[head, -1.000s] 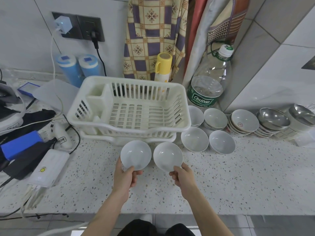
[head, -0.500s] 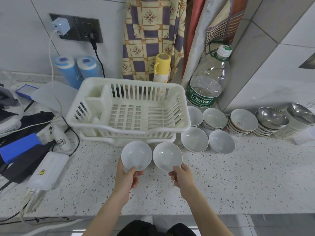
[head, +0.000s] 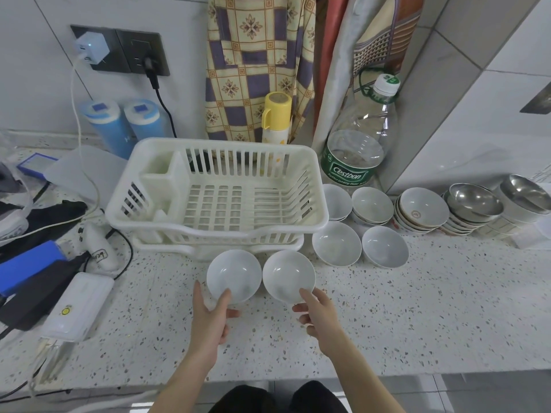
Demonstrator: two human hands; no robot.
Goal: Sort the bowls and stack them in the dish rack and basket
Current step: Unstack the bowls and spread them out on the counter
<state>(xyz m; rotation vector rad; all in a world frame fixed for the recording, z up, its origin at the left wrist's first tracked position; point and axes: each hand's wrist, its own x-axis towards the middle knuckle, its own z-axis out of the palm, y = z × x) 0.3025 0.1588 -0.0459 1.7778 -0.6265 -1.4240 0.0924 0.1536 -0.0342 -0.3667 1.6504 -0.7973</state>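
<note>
A: Currently, two white bowls are held side by side above the speckled countertop (head: 387, 308), just in front of the white dish rack (head: 217, 192). The left white bowl (head: 234, 274) is gripped by the left hand (head: 210, 318): thumb over the near rim, fingers curled underneath. The right white bowl (head: 288, 275) is pinched at its near rim by the right hand (head: 317, 312), thumb on the inner face, remaining fingers curled below. The two rims are almost touching.

B: Status of the rack?

A: The dish rack sits on its drip tray (head: 167, 247); its cutlery compartment is at the left end. No bowl is loaded in it.

B: Remaining bowls?

A: Right of the rack: two single white bowls (head: 337, 242) in front, two short stacks of white bowls (head: 372, 204) behind them, then a stack of patterned bowls (head: 423, 208), then stacks topped by steel bowls (head: 474, 202). A large Cestbon water bottle (head: 357, 138) stands behind, near the corner. A yellow-capped flask (head: 276, 119) stands behind the rack.
</note>
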